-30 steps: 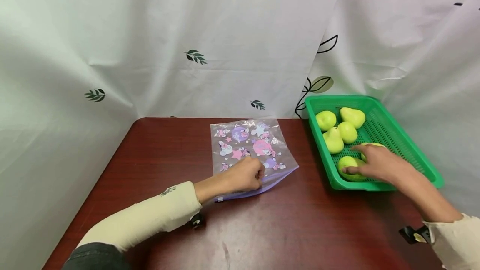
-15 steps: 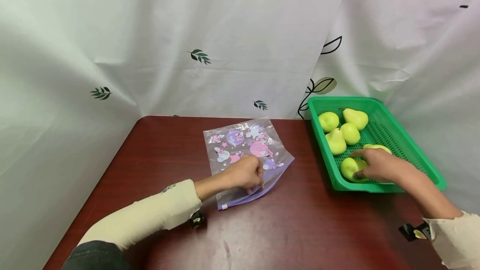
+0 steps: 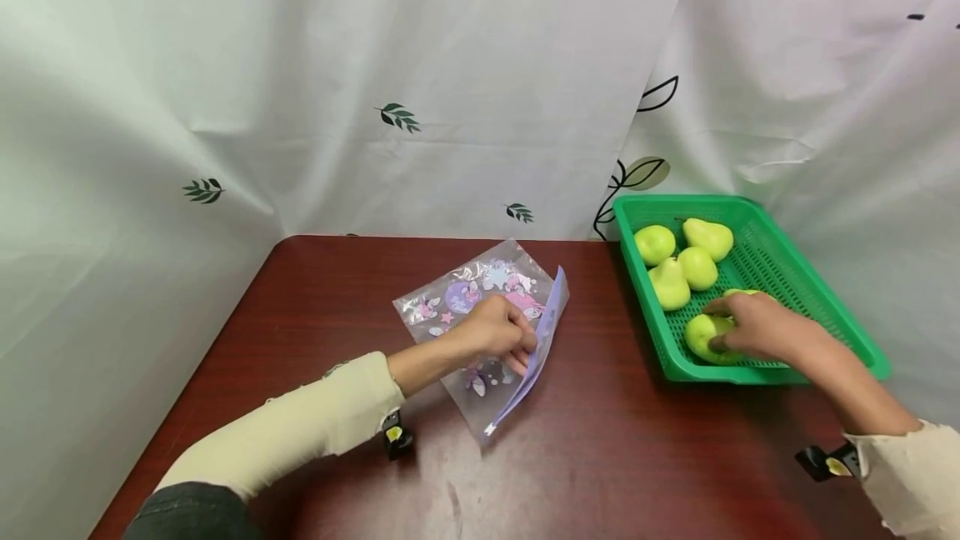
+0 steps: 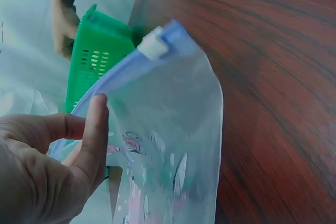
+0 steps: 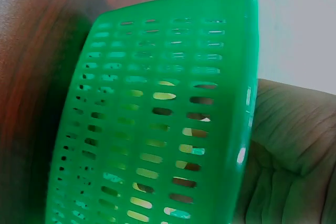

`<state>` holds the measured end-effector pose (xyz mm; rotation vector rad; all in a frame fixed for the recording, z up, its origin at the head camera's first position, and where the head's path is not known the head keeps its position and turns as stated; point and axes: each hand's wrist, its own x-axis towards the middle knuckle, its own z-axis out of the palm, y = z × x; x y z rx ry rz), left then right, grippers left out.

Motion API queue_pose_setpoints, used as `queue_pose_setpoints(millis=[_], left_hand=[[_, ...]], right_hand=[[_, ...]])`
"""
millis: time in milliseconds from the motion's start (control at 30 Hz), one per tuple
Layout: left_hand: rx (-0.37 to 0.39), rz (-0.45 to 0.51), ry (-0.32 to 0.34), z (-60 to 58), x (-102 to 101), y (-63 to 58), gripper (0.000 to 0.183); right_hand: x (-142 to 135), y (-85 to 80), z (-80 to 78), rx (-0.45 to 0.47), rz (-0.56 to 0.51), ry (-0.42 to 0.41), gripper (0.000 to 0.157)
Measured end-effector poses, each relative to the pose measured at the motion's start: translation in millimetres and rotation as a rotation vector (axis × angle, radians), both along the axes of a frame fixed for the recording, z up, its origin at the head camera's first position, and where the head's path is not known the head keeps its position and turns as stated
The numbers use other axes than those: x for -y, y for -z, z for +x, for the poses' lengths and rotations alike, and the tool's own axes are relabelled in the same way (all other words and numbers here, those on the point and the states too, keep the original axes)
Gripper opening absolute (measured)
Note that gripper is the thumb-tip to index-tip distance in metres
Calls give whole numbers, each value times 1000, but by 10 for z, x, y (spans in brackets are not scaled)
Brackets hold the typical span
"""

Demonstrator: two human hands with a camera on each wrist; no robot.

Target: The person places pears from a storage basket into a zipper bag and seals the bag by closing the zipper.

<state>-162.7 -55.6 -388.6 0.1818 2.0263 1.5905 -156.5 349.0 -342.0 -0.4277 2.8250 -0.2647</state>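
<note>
A clear slider zip bag (image 3: 450,298) with pink and purple cartoon prints lies on the table, its purple zip edge raised and turned to the right. My left hand (image 3: 495,332) pinches the bag near that edge; in the left wrist view, the white slider (image 4: 154,44) sits at one end of the zip. On the right, my right hand (image 3: 768,327) reaches into a green basket (image 3: 817,298). Its thumb and fingers curl round a green pear (image 3: 705,338), partly hidden by the hand. The right wrist view shows mainly the basket wall (image 5: 152,93), hiding the fingertips.
Several more green pears (image 3: 670,283) lie in the basket, most along its left side. The dark red wooden table (image 3: 337,298) backs onto white curtains (image 3: 450,65) with leaf prints. The basket's right side stands close to the curtain.
My left hand has turned the bag, lifting its zip edge and swinging it to face right. The right hand's fingers have drawn closer round the pear, which has shifted slightly right.
</note>
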Motion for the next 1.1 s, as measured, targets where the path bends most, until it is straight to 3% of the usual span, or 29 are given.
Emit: queue_pose_setpoints(millis=[367,633,900,1100], left_hand=[[76,203,-183,-133,-103,-73,10],[78,248,-212,-202,-179,-159,6],[75,327,-266,-262,-251,-232,8],[67,342,-307,-312,-282,-278,13]], right_hand=[[-45,-270,-34,-73,-49,94,67],[-57,-502,-82,-97,-154,206,73],[56,-689,-152,-13,-384,277,83],[176,-767,-218,37,-581,329,80]])
